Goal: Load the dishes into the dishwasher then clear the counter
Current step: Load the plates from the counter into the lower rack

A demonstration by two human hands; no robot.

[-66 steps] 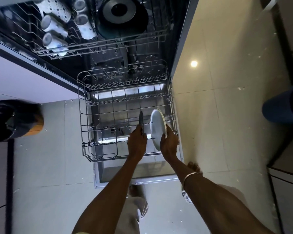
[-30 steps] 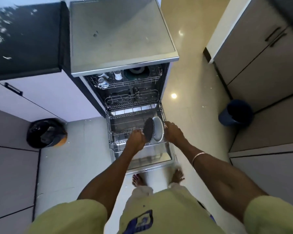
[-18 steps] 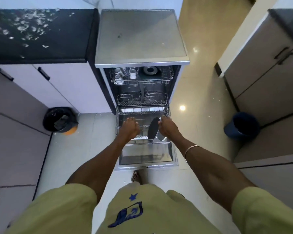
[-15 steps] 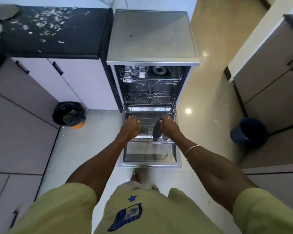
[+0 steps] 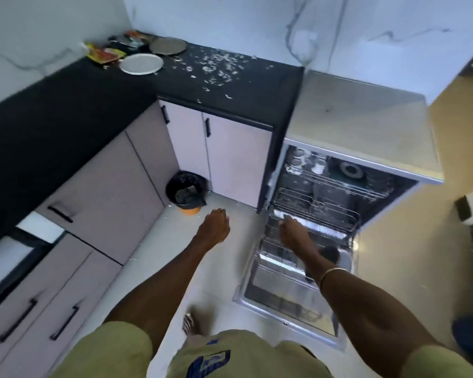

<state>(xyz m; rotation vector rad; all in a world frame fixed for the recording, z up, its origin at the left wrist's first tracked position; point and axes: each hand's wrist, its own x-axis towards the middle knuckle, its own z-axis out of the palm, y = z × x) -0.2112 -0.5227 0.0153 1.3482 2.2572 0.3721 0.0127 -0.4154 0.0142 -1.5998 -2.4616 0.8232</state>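
The white plate [image 5: 141, 64] left of the crumbs [image 5: 216, 68] is judged stiff, fragile, smooth; its rim should be pinched. Left hand [image 5: 213, 227] hangs relaxed, empty; right hand's [image 5: 294, 231] grip cannot be told.

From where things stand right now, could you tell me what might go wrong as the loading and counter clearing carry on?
1. The lower rack and door jut into the floor beside the person's foot, so turning toward the counter could mean a trip.
2. White scraps lie scattered near the counter edge; wiping carelessly may sweep them onto the floor rather than into the bin.
3. The white plate sits far back, a long reach for the left hand.
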